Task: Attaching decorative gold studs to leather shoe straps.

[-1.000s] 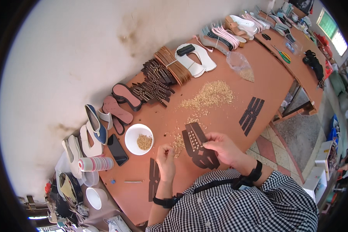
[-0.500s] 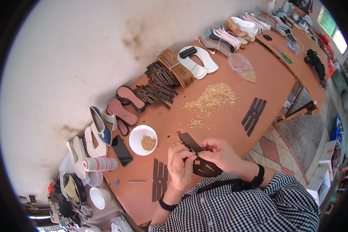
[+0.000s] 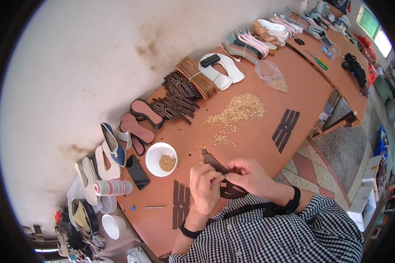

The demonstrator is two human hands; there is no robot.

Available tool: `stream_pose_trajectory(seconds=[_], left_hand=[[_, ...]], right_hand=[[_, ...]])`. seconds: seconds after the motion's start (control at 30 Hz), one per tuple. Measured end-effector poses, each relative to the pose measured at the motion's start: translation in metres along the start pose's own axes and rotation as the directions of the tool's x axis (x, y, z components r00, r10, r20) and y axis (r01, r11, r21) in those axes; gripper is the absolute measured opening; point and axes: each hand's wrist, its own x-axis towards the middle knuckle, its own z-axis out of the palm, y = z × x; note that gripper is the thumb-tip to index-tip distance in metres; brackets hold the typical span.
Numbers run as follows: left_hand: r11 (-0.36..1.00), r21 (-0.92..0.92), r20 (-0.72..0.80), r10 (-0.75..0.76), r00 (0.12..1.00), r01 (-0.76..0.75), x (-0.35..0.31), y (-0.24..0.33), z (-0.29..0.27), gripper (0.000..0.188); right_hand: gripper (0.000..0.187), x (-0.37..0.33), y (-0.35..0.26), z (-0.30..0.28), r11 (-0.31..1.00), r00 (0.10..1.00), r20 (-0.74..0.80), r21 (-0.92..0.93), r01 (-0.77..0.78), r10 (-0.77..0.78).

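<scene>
Close to my body, both hands grip a dark brown slotted strap piece (image 3: 232, 191). My left hand (image 3: 205, 186) pinches it with curled fingers, and my right hand (image 3: 251, 175) meets it there, thumb and forefinger pressed together. Whether a small stud sits between the fingertips is too small to tell. One end of the strap sticks up past the left fingers; the slotted end hangs below the right hand. Left of the hands stands a white bowl (image 3: 150, 154) with small gold-coloured bits (image 3: 166, 162) inside. A similar slotted piece (image 3: 180, 204) lies beside my left wrist.
Loose gold bits (image 3: 239, 108) are heaped mid-table, near a clear bag (image 3: 270, 74). Another slotted piece (image 3: 286, 130) lies right. Studded straps (image 3: 175, 98), shoe soles (image 3: 147, 114) and a tan strip bundle (image 3: 196, 79) line the wall. A phone (image 3: 138, 172) and tumbler (image 3: 113, 187) stand left.
The view has shifted slightly, so the table things sit a little further left. My hands keep the same grip on the strap piece, its raised end tilted a little differently.
</scene>
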Motion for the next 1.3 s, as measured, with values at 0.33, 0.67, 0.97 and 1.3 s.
stream_pose_trajectory(seconds=[0.33,0.67,0.97,1.3], left_hand=[[0.875,-0.336,0.042,-0.356,0.934,0.349,-0.014,0.003,0.005,0.01],[0.594,-0.605,0.143,-0.574,0.806,0.53,-0.016,0.003,0.01,0.012],[0.427,-0.755,0.147,-0.629,0.763,0.498,-0.016,0.001,0.012,0.016],[0.47,-0.717,0.127,-0.638,0.76,0.515,-0.015,-0.005,0.011,0.021]], right_hand=[[0.017,-0.001,-0.008,-0.001,0.959,0.993,0.019,-0.257,0.117,-0.116],[0.015,-0.001,-0.014,-0.002,0.91,0.994,0.005,-0.403,0.099,-0.106],[0.015,0.002,-0.009,-0.003,0.88,0.987,0.019,-0.45,0.151,-0.159],[0.013,0.005,0.0,-0.004,0.968,0.998,-0.039,-0.247,0.043,-0.055]])
